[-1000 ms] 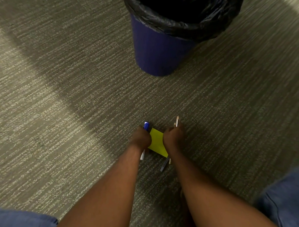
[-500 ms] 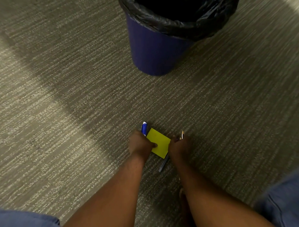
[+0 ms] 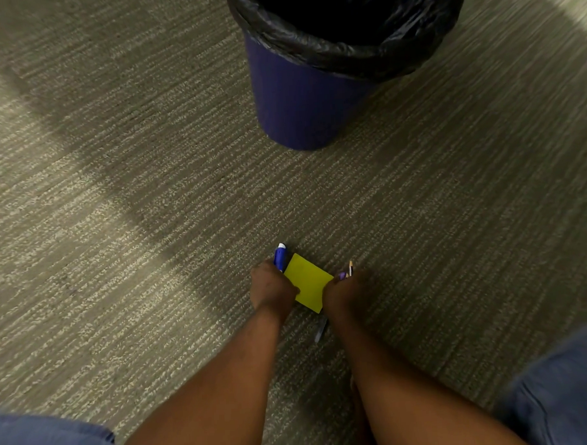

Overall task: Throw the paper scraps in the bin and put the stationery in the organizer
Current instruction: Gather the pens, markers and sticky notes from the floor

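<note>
A yellow sticky-note pad lies low over the carpet between my two hands. My left hand grips a blue and white marker and pinches the pad's left edge. My right hand is closed around several pens and a pencil, whose tips stick out above the fist; another pen end pokes out below it. The blue bin with a black liner stands upright farther ahead. No organizer is in view.
Grey striped carpet covers the floor all around. My knees in blue jeans frame the bottom corners. A shadow band crosses the carpet from the upper left.
Both hands stayed low by the pad; my left fingers slid onto its left edge. The right hand dropped slightly, so less of the pencil shows above it. The view shifted a little.
</note>
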Demonstrator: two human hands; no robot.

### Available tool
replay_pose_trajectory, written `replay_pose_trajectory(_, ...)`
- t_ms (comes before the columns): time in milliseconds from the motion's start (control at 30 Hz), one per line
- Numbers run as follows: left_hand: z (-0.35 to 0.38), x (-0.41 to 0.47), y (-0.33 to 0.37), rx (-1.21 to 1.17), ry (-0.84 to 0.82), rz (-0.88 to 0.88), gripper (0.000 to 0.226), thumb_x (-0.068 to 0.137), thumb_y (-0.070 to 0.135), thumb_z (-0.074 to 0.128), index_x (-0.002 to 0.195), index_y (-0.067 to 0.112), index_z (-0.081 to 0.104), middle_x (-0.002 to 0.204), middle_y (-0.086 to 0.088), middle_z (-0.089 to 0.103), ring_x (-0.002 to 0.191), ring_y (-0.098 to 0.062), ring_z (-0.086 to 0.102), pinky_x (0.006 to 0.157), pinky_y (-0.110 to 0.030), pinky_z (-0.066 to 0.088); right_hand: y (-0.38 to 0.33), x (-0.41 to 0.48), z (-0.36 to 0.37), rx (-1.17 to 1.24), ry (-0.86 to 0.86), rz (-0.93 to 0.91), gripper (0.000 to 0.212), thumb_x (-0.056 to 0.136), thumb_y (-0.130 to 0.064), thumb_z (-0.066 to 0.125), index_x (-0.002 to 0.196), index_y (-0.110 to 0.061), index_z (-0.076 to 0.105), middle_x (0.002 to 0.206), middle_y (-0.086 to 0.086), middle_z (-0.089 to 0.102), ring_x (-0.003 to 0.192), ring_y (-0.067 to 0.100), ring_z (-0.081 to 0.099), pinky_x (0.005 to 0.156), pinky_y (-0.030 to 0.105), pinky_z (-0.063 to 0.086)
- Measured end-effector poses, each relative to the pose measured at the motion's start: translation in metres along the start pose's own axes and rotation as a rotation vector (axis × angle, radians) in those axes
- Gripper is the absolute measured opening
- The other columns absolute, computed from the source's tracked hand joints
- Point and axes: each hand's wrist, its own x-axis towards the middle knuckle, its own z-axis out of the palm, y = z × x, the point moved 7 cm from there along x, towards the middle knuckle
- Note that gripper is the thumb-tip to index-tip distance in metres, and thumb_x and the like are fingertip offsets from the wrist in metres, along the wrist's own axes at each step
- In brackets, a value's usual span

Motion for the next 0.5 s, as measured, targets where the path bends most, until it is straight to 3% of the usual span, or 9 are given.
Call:
replay_pose_trajectory(233,-0.011,-0.001,0.005,-0.132,-0.044,-0.035,0.052,0.065,0.011,0.081,0.109,0.0,0.056,0.108,-0.022,0.065,0.098,-0.033,0.064,0.076,-0.036,0.05,-0.012,0.008,0.0,-0.049,-0.114,-0.018,0.032,0.099,-0.014,0.042,0.123,0.007,0.047,0.125,0.024,0.055,0.117,0.038,0.053,0.098,0.045,0.041)
replay_pose_trajectory(500,-0.05,-0.007,0.038,-0.162,-0.069,0.026,0.049,0.069,0.006,0.078,0.111,-0.001,0.056,0.105,-0.026,0.066,0.093,-0.038,0.065,0.08,-0.046,0.055,-0.07,0.013,-0.024,-0.106,-0.112,-0.195,0.024,0.096,-0.006,0.046,0.115,0.005,0.055,0.121,0.024,0.059,0.112,0.035,0.057,0.092,0.044,0.044)
